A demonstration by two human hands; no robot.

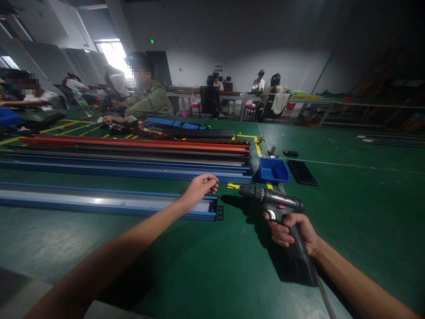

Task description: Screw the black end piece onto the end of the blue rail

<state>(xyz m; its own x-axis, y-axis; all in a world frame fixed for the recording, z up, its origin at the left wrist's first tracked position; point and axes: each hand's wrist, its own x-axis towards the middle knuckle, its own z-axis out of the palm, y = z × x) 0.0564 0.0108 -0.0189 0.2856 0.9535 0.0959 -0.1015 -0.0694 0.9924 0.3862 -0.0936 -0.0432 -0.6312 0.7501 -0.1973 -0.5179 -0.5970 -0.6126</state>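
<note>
In the head view my right hand [295, 230] grips the handle of a black cordless drill [283, 203], its forefinger at the trigger. A long thin bit [227, 184] sticks out of the chuck to the left. My left hand [199, 190] is closed in a pinch at the bit's tip; anything small between the fingertips is hidden. Under the left wrist lies a blue metal channel [133, 204] with a silvery inside and a black slotted bracket [220, 212] at its right end. The drill is held above the green tabletop [199, 266].
Several long blue, black and red channels [149, 170] lie side by side beyond my left hand. A blue bin [274, 173] stands at their right, near a black phone [302, 173]. Wiring and blue parts [175, 122] lie farther back. Several people sit across the room.
</note>
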